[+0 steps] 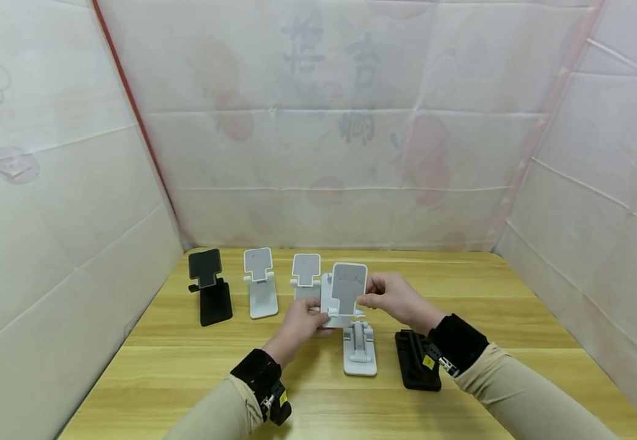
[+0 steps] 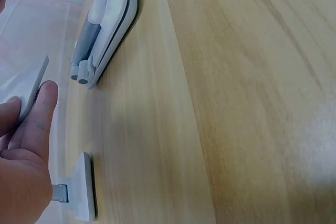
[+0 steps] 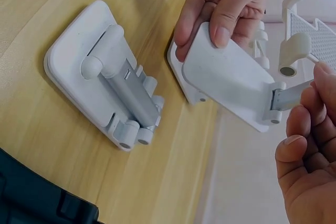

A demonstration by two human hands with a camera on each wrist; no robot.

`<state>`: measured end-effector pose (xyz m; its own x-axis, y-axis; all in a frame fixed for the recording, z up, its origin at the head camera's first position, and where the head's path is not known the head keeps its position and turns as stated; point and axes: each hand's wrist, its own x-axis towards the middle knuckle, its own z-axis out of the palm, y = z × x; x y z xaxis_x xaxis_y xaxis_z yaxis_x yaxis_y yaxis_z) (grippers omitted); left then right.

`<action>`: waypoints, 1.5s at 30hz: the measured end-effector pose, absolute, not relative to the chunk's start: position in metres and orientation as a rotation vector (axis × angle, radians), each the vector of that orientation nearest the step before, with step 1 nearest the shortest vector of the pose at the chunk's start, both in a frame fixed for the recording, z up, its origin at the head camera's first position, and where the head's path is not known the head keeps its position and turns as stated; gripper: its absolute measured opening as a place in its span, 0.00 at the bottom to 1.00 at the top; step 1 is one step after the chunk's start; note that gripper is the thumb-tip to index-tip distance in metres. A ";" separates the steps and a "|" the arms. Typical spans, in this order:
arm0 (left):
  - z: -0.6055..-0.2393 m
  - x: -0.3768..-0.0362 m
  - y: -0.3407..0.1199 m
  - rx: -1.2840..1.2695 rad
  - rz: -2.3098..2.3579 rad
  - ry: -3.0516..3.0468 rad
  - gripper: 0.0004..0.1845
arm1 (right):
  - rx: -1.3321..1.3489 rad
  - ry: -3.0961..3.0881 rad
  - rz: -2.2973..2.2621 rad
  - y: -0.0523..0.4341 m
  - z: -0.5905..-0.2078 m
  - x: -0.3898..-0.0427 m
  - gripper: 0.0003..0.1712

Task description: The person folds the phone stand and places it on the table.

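Observation:
A white phone stand (image 1: 349, 286), partly unfolded, is held up above the table between both hands. My left hand (image 1: 298, 322) pinches its flat base (image 3: 226, 74), thumb on the near face and fingers behind. On the other side, my right hand (image 1: 397, 298) pinches the stand near its arm and grey-padded plate (image 3: 317, 38), fingers curled. Below the hands lies a folded white phone stand (image 1: 360, 360), also large in the right wrist view. A folded black phone stand (image 1: 413, 357) lies under the right wrist.
Along the back left stand an unfolded black phone stand (image 1: 216, 302) and two unfolded white ones, one (image 1: 264, 298) beside the other (image 1: 306, 267), which the left hand partly hides. The wooden table (image 1: 175, 373) is enclosed by pale fabric walls (image 1: 307, 153).

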<state>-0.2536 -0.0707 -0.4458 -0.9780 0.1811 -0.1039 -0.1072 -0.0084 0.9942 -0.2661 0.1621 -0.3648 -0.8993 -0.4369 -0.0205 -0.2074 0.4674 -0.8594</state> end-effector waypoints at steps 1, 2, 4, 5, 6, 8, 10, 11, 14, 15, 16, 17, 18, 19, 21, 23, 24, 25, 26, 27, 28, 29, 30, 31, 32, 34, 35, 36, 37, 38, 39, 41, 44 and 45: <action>-0.446 -0.253 -0.071 0.083 2.100 2.051 0.15 | -0.561 2.478 -1.402 0.162 -0.365 -0.266 0.10; -0.446 -0.253 -0.071 0.082 2.101 2.044 0.16 | -0.566 2.478 -1.401 0.162 -0.366 -0.266 0.10; -0.446 -0.252 -0.071 0.090 2.099 2.047 0.16 | -0.577 2.478 -1.398 0.161 -0.366 -0.265 0.09; -0.447 -0.252 -0.071 0.095 2.096 2.053 0.16 | -0.587 2.477 -1.398 0.161 -0.367 -0.265 0.09; -0.447 -0.251 -0.071 0.097 2.093 2.056 0.16 | -0.598 2.478 -1.397 0.160 -0.367 -0.265 0.08; -0.448 -0.252 -0.072 0.107 2.092 2.059 0.17 | -0.616 2.474 -1.399 0.159 -0.367 -0.264 0.07; -0.448 -0.251 -0.072 0.117 2.094 2.056 0.17 | -0.635 2.474 -1.402 0.158 -0.366 -0.264 0.07; -0.448 -0.251 -0.073 0.118 2.096 2.053 0.18 | -0.642 2.477 -1.402 0.158 -0.366 -0.264 0.06; -0.448 -0.251 -0.073 0.124 2.104 2.041 0.18 | -0.670 2.493 -1.402 0.158 -0.367 -0.263 0.06; -0.448 -0.251 -0.073 0.124 2.105 2.040 0.17 | -0.681 2.506 -1.395 0.158 -0.368 -0.263 0.06; -0.447 -0.250 -0.074 0.120 2.109 2.036 0.17 | -0.691 2.518 -1.390 0.158 -0.368 -0.263 0.06; -0.447 -0.250 -0.073 0.121 2.110 2.034 0.17 | -0.698 2.534 -1.384 0.158 -0.369 -0.263 0.06; -0.447 -0.250 -0.073 0.124 2.114 2.027 0.18 | -0.707 2.550 -1.374 0.157 -0.370 -0.263 0.05; -0.447 -0.250 -0.073 0.125 2.115 2.023 0.18 | -0.715 2.570 -1.363 0.157 -0.370 -0.263 0.05; -0.446 -0.249 -0.073 0.128 2.113 2.014 0.18 | -0.734 2.609 -1.338 0.156 -0.371 -0.262 0.05; -0.446 -0.249 -0.073 0.135 2.108 2.001 0.18 | -0.747 2.643 -1.321 0.155 -0.371 -0.262 0.04; -0.445 -0.249 -0.073 0.135 2.105 1.996 0.18 | -0.754 2.659 -1.314 0.154 -0.371 -0.262 0.04; -0.445 -0.249 -0.073 0.134 2.099 1.997 0.18 | -0.760 2.670 -1.310 0.154 -0.371 -0.262 0.04; -0.445 -0.249 -0.072 0.133 2.092 2.002 0.18 | -0.764 2.680 -1.306 0.153 -0.371 -0.262 0.03; -0.445 -0.249 -0.072 0.135 2.093 1.998 0.18 | -0.771 2.687 -1.304 0.153 -0.371 -0.262 0.03; -0.445 -0.249 -0.072 0.135 2.094 1.997 0.18 | -0.773 2.692 -1.302 0.153 -0.371 -0.262 0.03; -0.445 -0.249 -0.072 0.132 2.093 1.998 0.18 | -0.779 2.698 -1.300 0.153 -0.372 -0.262 0.03; -0.445 -0.249 -0.072 0.132 2.093 1.998 0.18 | -0.785 2.702 -1.300 0.152 -0.372 -0.263 0.03; -0.444 -0.248 -0.072 0.130 2.090 1.999 0.18 | -0.792 2.705 -1.301 0.152 -0.373 -0.263 0.03; -0.444 -0.248 -0.072 0.128 2.090 1.998 0.18 | -0.796 2.708 -1.301 0.152 -0.373 -0.263 0.03; -0.443 -0.248 -0.073 0.125 2.087 1.996 0.18 | -0.822 2.723 -1.297 0.152 -0.373 -0.263 0.03; -0.442 -0.248 -0.073 0.123 2.085 1.997 0.18 | -0.835 2.730 -1.292 0.152 -0.373 -0.263 0.03; -0.442 -0.248 -0.073 0.122 2.082 2.000 0.18 | -0.848 2.738 -1.285 0.152 -0.374 -0.262 0.03; -0.442 -0.248 -0.074 0.121 2.082 2.000 0.18 | -0.862 2.747 -1.276 0.151 -0.374 -0.262 0.03; -0.442 -0.248 -0.074 0.121 2.084 1.997 0.18 | -0.877 2.760 -1.267 0.151 -0.374 -0.262 0.03; -0.442 -0.248 -0.074 0.123 2.085 1.992 0.18 | -0.895 2.774 -1.261 0.151 -0.374 -0.261 0.05; -0.442 -0.248 -0.074 0.127 2.084 1.980 0.18 | -0.912 2.804 -1.252 0.150 -0.375 -0.261 0.08; -0.441 -0.248 -0.073 0.133 2.084 1.962 0.18 | -0.953 2.868 -1.235 0.149 -0.377 -0.262 0.10; -0.442 -0.248 -0.073 0.135 2.085 1.956 0.18 | -0.971 2.888 -1.230 0.149 -0.377 -0.262 0.10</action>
<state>-0.2479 -0.0732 -0.4415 -0.9568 0.2643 -0.1209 -0.1376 -0.0455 0.9895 -0.2622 0.1490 -0.3773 -0.8159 -0.4628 0.3464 -0.5705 0.5474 -0.6123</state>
